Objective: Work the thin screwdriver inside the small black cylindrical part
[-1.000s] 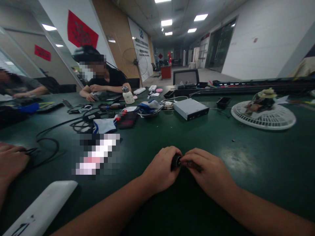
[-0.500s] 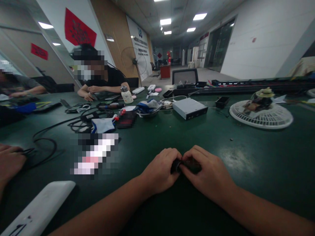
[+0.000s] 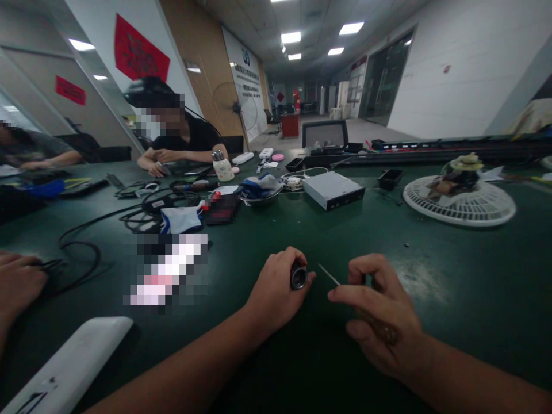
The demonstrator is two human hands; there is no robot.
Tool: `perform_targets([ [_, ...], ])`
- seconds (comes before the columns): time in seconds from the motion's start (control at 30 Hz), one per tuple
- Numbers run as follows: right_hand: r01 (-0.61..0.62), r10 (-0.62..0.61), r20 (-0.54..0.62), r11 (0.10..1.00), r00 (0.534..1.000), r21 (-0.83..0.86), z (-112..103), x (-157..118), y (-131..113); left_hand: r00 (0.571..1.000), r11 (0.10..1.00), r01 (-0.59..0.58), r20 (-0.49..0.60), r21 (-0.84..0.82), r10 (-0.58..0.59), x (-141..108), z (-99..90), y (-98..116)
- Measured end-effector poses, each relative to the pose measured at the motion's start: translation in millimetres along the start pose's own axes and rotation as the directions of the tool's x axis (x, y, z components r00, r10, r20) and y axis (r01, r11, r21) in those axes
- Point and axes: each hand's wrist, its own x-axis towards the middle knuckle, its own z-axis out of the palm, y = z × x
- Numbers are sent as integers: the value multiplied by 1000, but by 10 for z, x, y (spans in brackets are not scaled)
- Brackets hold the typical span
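Head view: left hand (image 3: 271, 290), closed round a dark cylinder (image 3: 299, 278) at near centre, now parted from the right hand (image 3: 382, 316), which grasps a thin-shafted tool (image 3: 329, 274); contact evidently broken off, the cylinder's open end exposed. Green table (image 3: 254, 238), left to right: white casing (image 3: 73, 359), near; grey drive (image 3: 331, 187), far; white fan grille (image 3: 459, 215), far right. Room: red poster (image 3: 140, 49), far left; pale wall (image 3: 466, 63), far right.
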Motion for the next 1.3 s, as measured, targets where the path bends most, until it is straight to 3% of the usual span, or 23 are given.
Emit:
perform_targets([
  [0.3,-50,48,14,972,999,231,59,17,66,999,997,-51,2,53,51,6,9,-34],
  [0.6,-35,15,76,964,997,265,94,34,54,993,991,-109,43,75,106,8,-9,-8],
  [0.8,-64,57,38,974,998,215,91,35,58,994,992,-108,40,68,106,8,-4,-18],
  [1.0,16,-34,59,960,998,281,127,35,69,989,987,-143,48,71,140,5,3,-26],
  [1.3,-11,1,38,968,999,249,96,39,66,991,989,-131,36,70,128,4,13,-29],
])
